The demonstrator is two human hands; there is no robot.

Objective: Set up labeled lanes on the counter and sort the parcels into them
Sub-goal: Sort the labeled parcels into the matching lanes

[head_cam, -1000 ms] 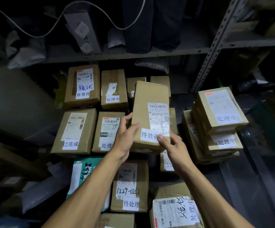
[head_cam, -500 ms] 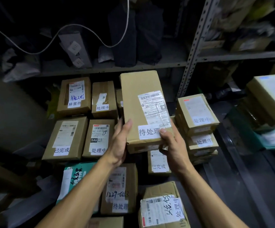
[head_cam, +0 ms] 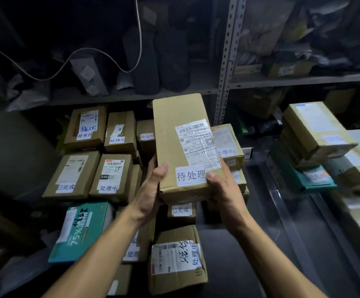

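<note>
Long brown cardboard parcel (head_cam: 181,147) with a white handwritten label, gripped at its near end by left hand (head_cam: 151,190) and right hand (head_cam: 222,190), fingers curled round its edges, above the teal carton (head_cam: 82,231).

1. A grey perforated steel shelving upright (head_cam: 226,61) is standing at the centre of a dim storeroom.
2. Grey metal shelf boards (head_cam: 303,79) are running left and right from that upright.
3. A thin white cable (head_cam: 101,54) is sagging left of the upright.
4. Dark flooring (head_cam: 250,244) is lying below the upright.
</note>
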